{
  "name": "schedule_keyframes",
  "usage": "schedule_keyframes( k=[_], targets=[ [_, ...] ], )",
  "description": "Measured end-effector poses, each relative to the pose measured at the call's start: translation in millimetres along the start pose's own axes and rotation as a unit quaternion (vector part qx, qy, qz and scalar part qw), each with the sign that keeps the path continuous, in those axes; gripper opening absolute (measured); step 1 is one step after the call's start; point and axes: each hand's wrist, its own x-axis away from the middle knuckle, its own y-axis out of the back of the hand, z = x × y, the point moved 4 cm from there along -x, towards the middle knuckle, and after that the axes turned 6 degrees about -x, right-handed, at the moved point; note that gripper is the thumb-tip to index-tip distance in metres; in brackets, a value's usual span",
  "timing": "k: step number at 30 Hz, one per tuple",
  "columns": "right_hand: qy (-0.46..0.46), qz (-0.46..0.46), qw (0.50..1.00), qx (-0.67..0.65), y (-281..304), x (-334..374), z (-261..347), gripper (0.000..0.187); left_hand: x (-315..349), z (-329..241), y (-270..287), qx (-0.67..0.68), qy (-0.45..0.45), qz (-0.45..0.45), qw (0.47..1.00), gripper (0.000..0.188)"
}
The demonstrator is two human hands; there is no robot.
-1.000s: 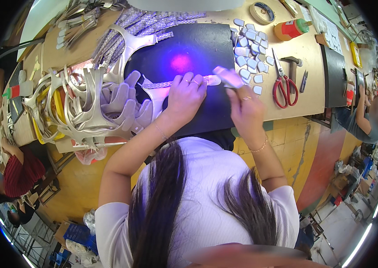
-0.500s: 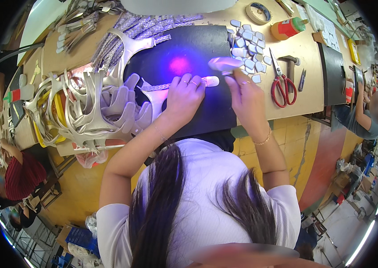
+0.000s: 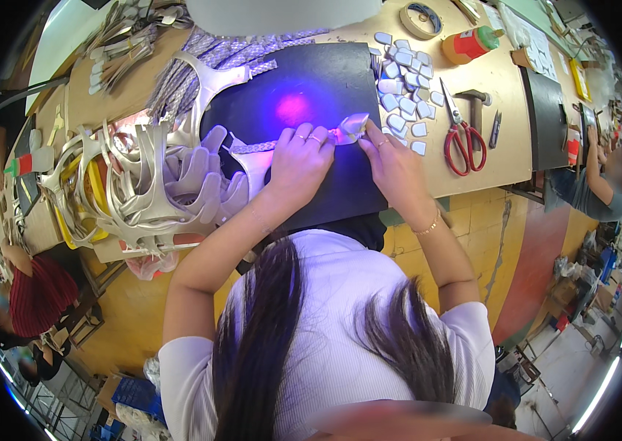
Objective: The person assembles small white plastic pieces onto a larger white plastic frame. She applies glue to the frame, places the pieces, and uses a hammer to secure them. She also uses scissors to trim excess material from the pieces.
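My left hand [image 3: 298,167] presses down on a braided silver strap [image 3: 252,148] over the black mat [image 3: 340,187], with its fingers closed round the strap. A pale shoe-upper piece [image 3: 255,170] shows at the strap's left end, beside that hand. In the fingertips of my right hand [image 3: 399,173] is a shiny pale flap [image 3: 355,126], pinched at its right side. The flap is folded at the strap's right end, close to my left fingers, and covers that end. A violet light spot falls on the mat just beyond my hands.
Silvery shoe uppers [image 3: 153,176] pile up at the left, with braided straps [image 3: 230,55] behind. Small pale tabs [image 3: 406,88] lie right of the mat. Farther right are red-handled scissors [image 3: 464,143], a hammer [image 3: 477,110], a tape roll [image 3: 421,20] and a bottle [image 3: 470,45].
My right hand has come left and slightly down, bringing the pale flap from above the mat onto the strap's right end. The white tip there is now covered. My left hand has barely moved.
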Motion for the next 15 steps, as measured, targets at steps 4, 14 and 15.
schedule_keyframes(
  k=[4,14,15],
  targets=[
    [0.011,-0.067,0.995,-0.067,7.6,18.0,3.0,0.040,1.4,1.9,0.0,0.013,0.006,-0.004,1.000,0.019],
    [-0.010,-0.065,0.995,-0.078,6.4,44.8,-24.2,0.048,-13.7,20.1,-4.0,0.121,0.119,0.051,0.984,0.024],
    [-0.005,-0.077,0.993,-0.085,9.0,47.8,-26.6,0.048,-16.9,23.2,-3.8,0.137,0.121,0.068,0.981,0.026]
  ],
)
